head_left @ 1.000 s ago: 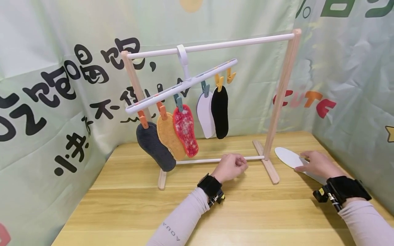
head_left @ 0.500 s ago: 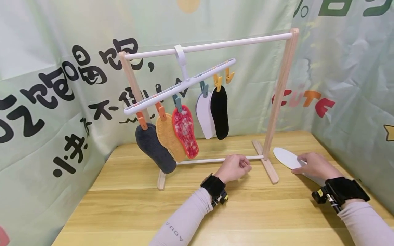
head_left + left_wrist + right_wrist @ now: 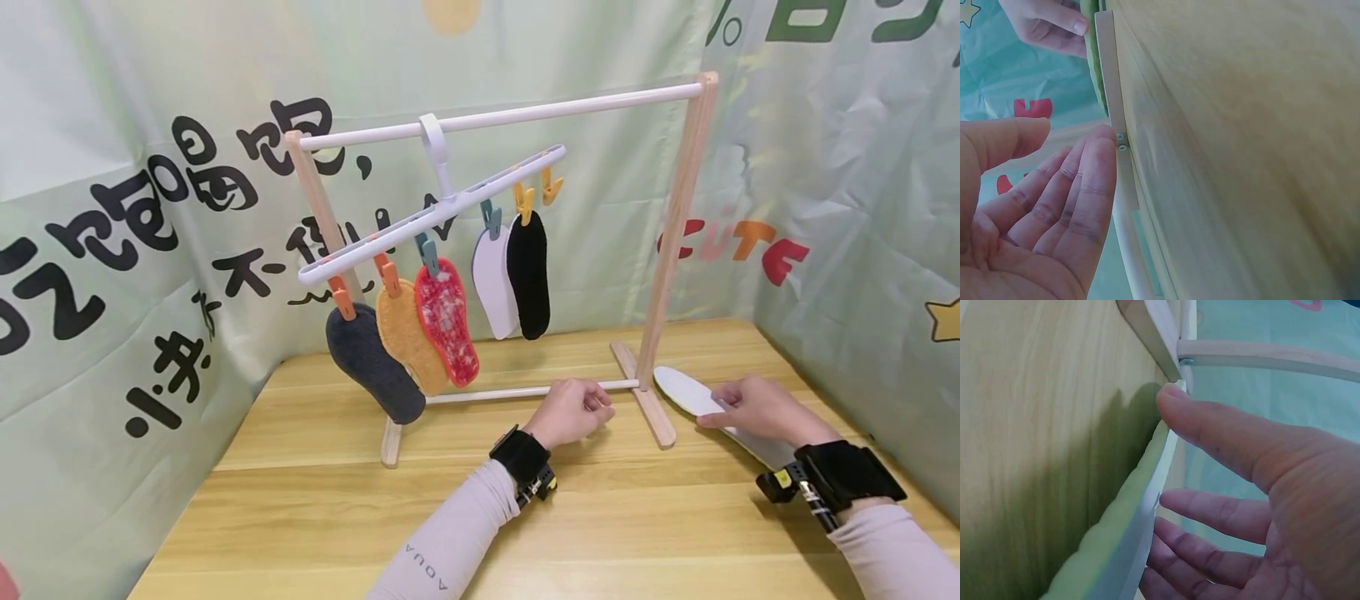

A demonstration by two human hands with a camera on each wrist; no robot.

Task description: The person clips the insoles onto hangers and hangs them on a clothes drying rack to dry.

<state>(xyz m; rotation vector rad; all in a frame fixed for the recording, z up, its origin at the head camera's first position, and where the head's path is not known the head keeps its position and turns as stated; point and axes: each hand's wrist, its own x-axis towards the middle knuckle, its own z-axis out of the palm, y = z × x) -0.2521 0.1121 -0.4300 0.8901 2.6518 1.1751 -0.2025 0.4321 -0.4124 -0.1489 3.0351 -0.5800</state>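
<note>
At the table's right side, my right hand (image 3: 761, 408) pinches a white insole (image 3: 686, 390) by its edges. In the right wrist view the thumb (image 3: 1175, 403) lies at one edge of the insole (image 3: 1138, 531), the other fingers at the far edge, and a shadow shows under its raised edge. My left hand (image 3: 572, 412) is near the stand's lower bar, fingers loosely bent and holding nothing. Behind it a white clip hanger (image 3: 450, 200) carries a dark grey insole (image 3: 375, 362), an orange one (image 3: 408, 333), a red-and-white one (image 3: 447, 321), a white one (image 3: 495, 283) and a black one (image 3: 528, 275).
The hanger hooks over the white top bar (image 3: 562, 108) of a wooden stand, whose right foot (image 3: 652, 412) lies between my hands. One yellow clip (image 3: 551, 187) at the hanger's right end holds nothing. Printed cloth (image 3: 847, 333) walls the wooden table (image 3: 322, 508).
My right hand's grip on the white insole has tightened, and the insole's edge has risen off the table. My left hand has shifted slightly right, then stayed put.
</note>
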